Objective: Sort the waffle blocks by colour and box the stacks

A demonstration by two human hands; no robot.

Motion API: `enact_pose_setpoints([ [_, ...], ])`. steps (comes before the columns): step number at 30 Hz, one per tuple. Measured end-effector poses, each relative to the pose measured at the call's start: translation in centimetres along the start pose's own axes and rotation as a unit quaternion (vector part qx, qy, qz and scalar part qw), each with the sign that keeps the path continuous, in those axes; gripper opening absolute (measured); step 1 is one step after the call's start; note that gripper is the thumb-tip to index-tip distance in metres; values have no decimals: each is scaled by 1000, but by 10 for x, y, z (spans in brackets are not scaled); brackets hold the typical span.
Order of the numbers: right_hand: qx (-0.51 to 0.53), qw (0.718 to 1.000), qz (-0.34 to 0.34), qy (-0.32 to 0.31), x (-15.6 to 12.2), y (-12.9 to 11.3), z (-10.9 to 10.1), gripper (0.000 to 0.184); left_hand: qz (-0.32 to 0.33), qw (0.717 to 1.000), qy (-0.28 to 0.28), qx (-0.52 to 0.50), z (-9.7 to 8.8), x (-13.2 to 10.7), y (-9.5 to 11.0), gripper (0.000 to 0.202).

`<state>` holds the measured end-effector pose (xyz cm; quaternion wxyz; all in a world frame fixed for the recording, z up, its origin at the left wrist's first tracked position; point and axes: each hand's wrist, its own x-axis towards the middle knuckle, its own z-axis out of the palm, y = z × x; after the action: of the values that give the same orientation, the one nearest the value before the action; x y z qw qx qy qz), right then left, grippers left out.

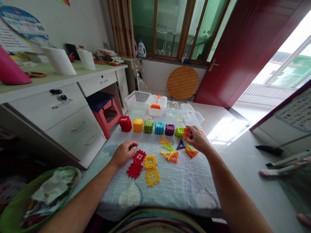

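My left hand [124, 152] rests on the cloth with its fingers curled in, just left of two red square interlocking tiles [135, 170]; nothing shows in it. Two yellow window tiles [152, 177] lie beside the red ones. At the right end of the row, my right hand [198, 139] has its fingers on an orange interlocking tile [187, 133], with purple showing beside it; the fingers partly hide these pieces. A lime-green stack [179, 132] stands just left of it. Below lie loose triangle pieces: yellow [165, 140], purple [181, 145] and orange [191, 153].
Red [125, 124], yellow [138, 125], green [148, 126], blue [159, 128] and purple [170, 129] tile stacks form a row. Behind them stand a clear bin [137, 101] and a white lidded box [156, 111]. A waste basket [76, 176] is at the lower left.
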<state>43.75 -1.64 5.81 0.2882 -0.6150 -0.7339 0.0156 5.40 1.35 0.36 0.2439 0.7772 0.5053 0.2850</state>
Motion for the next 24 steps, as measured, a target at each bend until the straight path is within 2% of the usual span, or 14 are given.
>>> enact_pose_setpoints([
  [4, -43, 997, 65, 1, 5, 69, -31, 54, 13, 1000, 0, -1, 0, 0, 0, 20],
  [8, -113, 988, 81, -71, 14, 103, -38, 52, 8, 1000, 2, 6, -1, 0, 3, 20],
  [15, -154, 967, 85, -185, 26, 105, -33, 51, 8, 1000, 4, 10, 0, -1, 2, 22],
  [24, -155, 955, 65, -245, 28, 94, -40, 40, 18, 1000, 16, 9, 1, -2, 1, 23],
])
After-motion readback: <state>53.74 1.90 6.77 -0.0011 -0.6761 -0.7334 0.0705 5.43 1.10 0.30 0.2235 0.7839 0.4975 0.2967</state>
